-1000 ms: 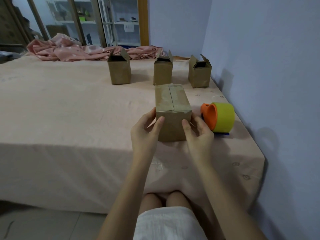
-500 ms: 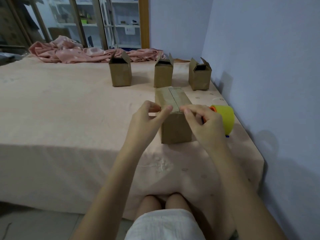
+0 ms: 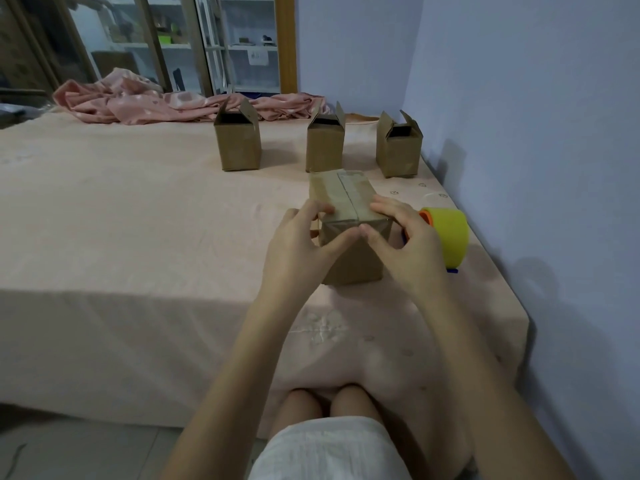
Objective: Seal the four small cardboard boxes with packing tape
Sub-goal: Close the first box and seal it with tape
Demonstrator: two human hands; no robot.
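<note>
Head view, close, forward and down

Bed (image 3: 138,237) left of the closed box (image 3: 349,216) lay wide and bare, open reach from the near edge to the far edge. Right side was tight: tape dispenser (image 3: 446,237) sat just beside the closed box, wall (image 3: 536,133) close behind it along the right edge. Three open boxes (image 3: 238,147) (image 3: 325,148) (image 3: 398,152) stood in a row past it, gaps between them passable. Pink blanket (image 3: 156,105) bunched along the far edge. Both hands, left (image 3: 304,244) and right (image 3: 401,240), covered the closed box's near top edge.
</note>
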